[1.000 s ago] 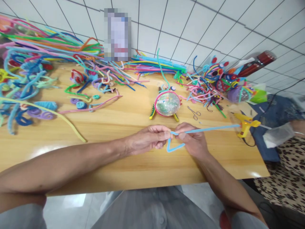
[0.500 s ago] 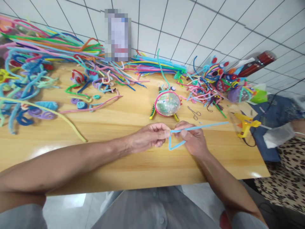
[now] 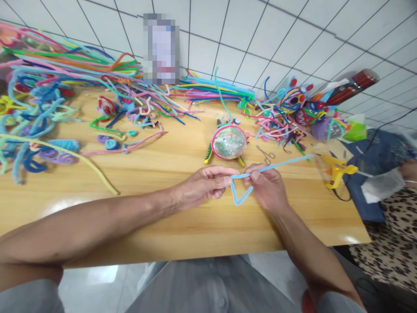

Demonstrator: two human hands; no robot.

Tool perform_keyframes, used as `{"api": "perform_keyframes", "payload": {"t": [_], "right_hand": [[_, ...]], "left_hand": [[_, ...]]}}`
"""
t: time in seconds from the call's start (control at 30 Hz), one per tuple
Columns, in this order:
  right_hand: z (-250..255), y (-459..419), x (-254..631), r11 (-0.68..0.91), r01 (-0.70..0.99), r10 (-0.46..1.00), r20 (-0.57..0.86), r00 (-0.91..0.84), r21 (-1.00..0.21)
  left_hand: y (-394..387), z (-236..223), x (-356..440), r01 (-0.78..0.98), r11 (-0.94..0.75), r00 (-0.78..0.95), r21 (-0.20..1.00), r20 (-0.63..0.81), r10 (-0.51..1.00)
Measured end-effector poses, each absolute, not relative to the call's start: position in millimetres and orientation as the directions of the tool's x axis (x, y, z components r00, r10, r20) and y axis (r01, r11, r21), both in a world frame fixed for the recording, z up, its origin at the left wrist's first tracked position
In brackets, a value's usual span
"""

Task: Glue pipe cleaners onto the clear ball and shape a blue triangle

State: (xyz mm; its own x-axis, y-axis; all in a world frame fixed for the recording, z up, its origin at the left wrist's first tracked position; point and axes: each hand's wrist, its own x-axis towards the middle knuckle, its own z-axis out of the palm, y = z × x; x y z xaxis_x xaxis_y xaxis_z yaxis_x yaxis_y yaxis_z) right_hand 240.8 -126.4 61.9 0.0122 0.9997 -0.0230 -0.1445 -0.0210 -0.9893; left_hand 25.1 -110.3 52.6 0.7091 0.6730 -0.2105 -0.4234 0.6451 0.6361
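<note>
A light blue pipe cleaner (image 3: 283, 164) is bent into angled segments at its left end, with a long straight piece reaching right. My left hand (image 3: 208, 184) pinches it at the upper bend between thumb and fingers. With its thumb and fingers, my right hand (image 3: 269, 187) grips the straight part a little farther right. Just beyond my hands stands a clear, domed ornament (image 3: 230, 142) with a pink rim, an upright green pipe cleaner behind it and green-and-yellow legs. Small scissors (image 3: 266, 154) lie behind my right hand.
Loose pipe cleaners (image 3: 42, 113) are heaped at left, and a bundle (image 3: 218, 91) lies along the tiled wall. A yellow glue gun (image 3: 339, 170) rests at right, near a co-worker's hand (image 3: 408, 170). Finished-looking colourful figures (image 3: 295, 102) sit at back right.
My right hand has shifted slightly right along the pipe cleaner. Its straight end now tilts higher, and the bent lower part has opened into a clearer V.
</note>
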Motion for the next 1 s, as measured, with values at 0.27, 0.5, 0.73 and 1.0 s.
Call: {"api": "perform_keyframes", "payload": {"t": [0.27,0.5,0.73,1.0], "right_hand": [[57,-128,242,-0.005,-0.163,1.0,-0.008,0.018,-0.987],[59,-127,240,-0.009,-0.163,0.999,-0.016,0.043,-0.987],[56,-129,241,0.018,-0.105,0.998,0.011,0.068,-0.994],[54,-133,235,0.02,-0.094,1.0,0.021,-0.016,-0.995]], "left_hand": [[-107,48,25,-0.417,0.593,0.648,0.688,-0.233,0.726],[-107,49,25,-0.401,0.585,0.654,0.705,-0.227,0.722],[-107,53,25,-0.305,0.629,0.755,0.715,-0.222,0.617],[-110,58,27,-0.143,0.606,0.791,0.783,-0.278,0.546]]}}
